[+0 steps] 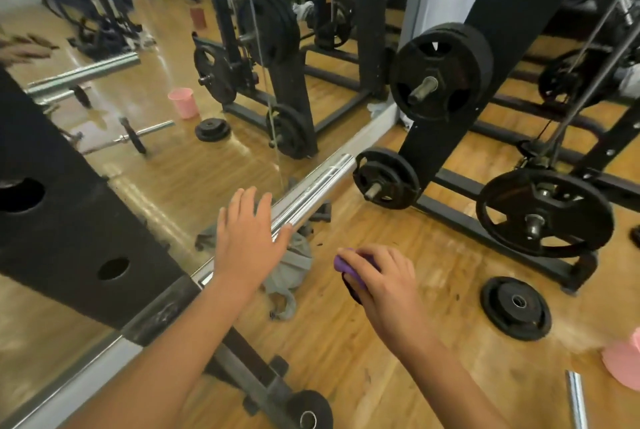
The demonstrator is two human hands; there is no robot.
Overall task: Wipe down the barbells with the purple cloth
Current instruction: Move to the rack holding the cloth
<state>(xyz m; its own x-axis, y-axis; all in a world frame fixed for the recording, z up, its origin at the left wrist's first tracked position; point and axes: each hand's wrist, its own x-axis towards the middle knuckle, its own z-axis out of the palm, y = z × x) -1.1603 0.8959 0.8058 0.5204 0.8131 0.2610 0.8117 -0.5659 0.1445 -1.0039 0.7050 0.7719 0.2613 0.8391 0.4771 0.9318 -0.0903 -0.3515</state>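
Observation:
A chrome barbell sleeve (pixel 313 182) runs from the centre up to the right, its end near a small black plate. My left hand (pixel 247 238) lies flat over the near part of this bar with the fingers straight and spread. To its right, my right hand (pixel 377 281) grips a bunched purple cloth (pixel 346 267), held just off the bar above the wooden floor. Another chrome bar end (pixel 576 399) shows at the bottom right.
A wall mirror (pixel 138 151) fills the left side. Black rack uprights (pixel 446 109) carry weight plates (pixel 440 73) on pegs. A loose plate (pixel 516 307) lies on the floor, a grey rag (pixel 291 265) under the bar, a pink cup (pixel 623 359) at the right edge.

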